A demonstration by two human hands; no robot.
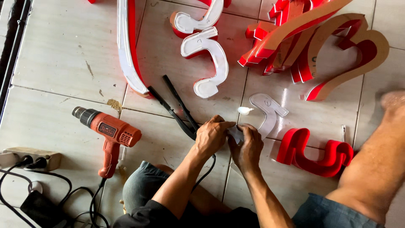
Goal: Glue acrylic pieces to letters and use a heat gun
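seen from above, a person's left hand and right hand both pinched the near end of a clear plastic letter face lying flat on the tiled floor, beside a red channel letter. an orange heat gun lay to the left.

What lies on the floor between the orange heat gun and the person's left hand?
In the head view, mostly bare tile separates the orange heat gun from the left hand. Just before the hand lies a pair of black tongs, its lower end touching the hand.
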